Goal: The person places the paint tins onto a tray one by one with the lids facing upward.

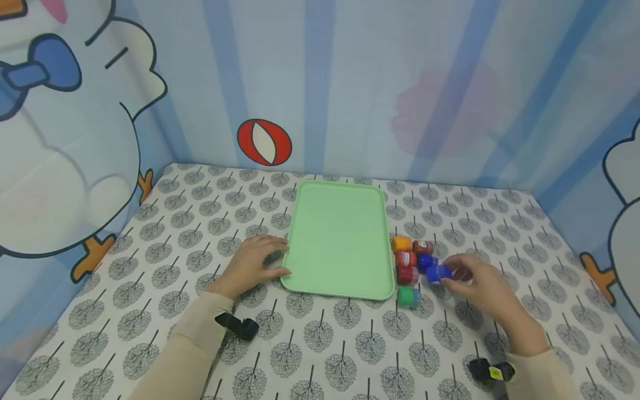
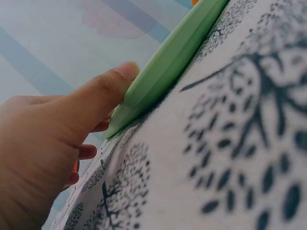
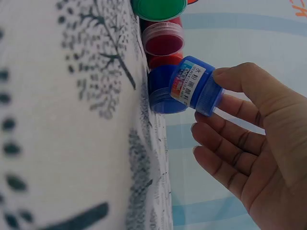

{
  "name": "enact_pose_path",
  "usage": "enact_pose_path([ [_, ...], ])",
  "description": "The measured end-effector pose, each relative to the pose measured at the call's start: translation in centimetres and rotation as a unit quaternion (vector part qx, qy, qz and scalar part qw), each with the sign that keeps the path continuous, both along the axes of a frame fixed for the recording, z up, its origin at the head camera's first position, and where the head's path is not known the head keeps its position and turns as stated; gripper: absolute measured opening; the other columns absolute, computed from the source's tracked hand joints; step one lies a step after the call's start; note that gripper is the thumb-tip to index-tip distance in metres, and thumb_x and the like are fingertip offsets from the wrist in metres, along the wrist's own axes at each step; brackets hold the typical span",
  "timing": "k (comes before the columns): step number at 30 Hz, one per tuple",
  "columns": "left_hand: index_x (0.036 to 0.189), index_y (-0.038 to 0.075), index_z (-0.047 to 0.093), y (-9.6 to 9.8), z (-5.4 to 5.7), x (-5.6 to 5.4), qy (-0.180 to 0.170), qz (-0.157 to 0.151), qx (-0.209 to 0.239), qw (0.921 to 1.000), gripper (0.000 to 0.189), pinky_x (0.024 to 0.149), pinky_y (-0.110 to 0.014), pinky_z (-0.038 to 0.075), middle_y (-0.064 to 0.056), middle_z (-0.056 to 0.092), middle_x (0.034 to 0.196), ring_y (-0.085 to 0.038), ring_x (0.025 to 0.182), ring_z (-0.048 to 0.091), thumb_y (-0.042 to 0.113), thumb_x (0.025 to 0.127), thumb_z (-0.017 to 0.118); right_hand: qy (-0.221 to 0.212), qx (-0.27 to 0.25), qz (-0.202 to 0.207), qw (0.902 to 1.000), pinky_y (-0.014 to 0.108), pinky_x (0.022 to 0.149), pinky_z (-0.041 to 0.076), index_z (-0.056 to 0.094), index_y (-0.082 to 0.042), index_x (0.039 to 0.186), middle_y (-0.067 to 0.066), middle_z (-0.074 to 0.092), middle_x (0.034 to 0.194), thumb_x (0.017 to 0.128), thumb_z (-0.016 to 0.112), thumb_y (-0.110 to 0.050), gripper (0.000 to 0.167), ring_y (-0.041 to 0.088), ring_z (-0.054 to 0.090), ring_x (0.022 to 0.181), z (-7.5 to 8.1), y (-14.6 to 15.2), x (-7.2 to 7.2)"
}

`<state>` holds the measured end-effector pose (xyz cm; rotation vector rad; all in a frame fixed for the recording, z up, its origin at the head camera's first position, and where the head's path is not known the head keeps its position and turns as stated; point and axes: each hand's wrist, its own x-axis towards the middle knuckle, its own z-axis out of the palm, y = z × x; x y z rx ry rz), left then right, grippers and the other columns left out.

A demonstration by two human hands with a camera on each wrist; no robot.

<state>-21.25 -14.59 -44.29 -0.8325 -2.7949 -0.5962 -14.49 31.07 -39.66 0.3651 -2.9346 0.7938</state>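
Note:
My right hand (image 1: pixel 480 283) pinches a small blue paint jar (image 3: pixel 193 85) by its lid end, thumb on one side and fingers on the other. The jar is tilted, its printed label facing the right wrist camera. Right behind it lies another blue paint jar (image 1: pixel 426 262). At the left edge of a light green tray (image 1: pixel 340 239), my left hand (image 1: pixel 252 264) rests with thumb and fingertips apart along the rim. In the left wrist view the thumb (image 2: pixel 125 72) lies against the tray's outer rim.
Along the tray's right side lie several more paint jars: orange (image 1: pixel 401 244), brown (image 1: pixel 423 247), red (image 1: pixel 405 259), dark red (image 1: pixel 407 274) and green (image 1: pixel 408 296). A tree-patterned cloth (image 1: pixel 320 339) covers the table. A cartoon-printed curtain (image 1: pixel 350 89) hangs behind it.

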Motion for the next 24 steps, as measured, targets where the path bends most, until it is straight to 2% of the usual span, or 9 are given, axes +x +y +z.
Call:
enact_pose_path([
  [7,0.121,0.014,0.065,0.1,-0.1,0.0,-0.001,0.0,0.002,1.0,0.056,0.115,-0.054,0.033,-0.004,0.061,0.134,-0.031,0.129,0.051,0.049,0.079,0.073,0.035,0.015,0.0,0.9993,0.036,0.072,0.053,0.062,-0.003,0.115,0.009,0.067,0.096,0.085,0.072,-0.019,0.035,0.021,0.062,0.083,1.1,-0.7,0.4],
  [13,0.12,0.013,0.065,0.2,0.3,0.2,-0.003,-0.001,0.009,1.0,0.055,0.114,-0.054,0.034,-0.005,0.061,0.133,-0.032,0.127,0.052,0.048,0.078,0.074,0.058,0.022,0.024,0.9978,0.042,0.074,0.056,0.064,-0.002,0.114,0.011,0.068,0.099,0.083,0.074,-0.016,0.035,0.023,0.063,0.084,2.1,-2.6,0.1],
  [17,0.119,0.013,0.065,0.3,0.4,0.2,-0.003,-0.002,0.011,0.9999,0.055,0.113,-0.054,0.034,-0.005,0.061,0.133,-0.032,0.126,0.052,0.048,0.078,0.074,0.067,0.028,0.049,0.9962,0.037,0.069,0.056,0.065,-0.002,0.111,0.008,0.068,0.095,0.081,0.075,-0.015,0.034,0.021,0.064,0.081,2.6,-4.5,-0.1],
  [24,0.119,0.013,0.065,0.3,0.3,0.2,-0.003,-0.002,0.014,0.9999,0.054,0.112,-0.056,0.034,-0.006,0.061,0.133,-0.033,0.127,0.052,0.046,0.078,0.074,0.051,0.024,0.087,0.9947,0.03,0.066,0.055,0.066,-0.005,0.106,0.002,0.062,0.087,0.082,0.075,-0.016,0.028,0.016,0.058,0.077,2.7,-7.5,-0.6],
])
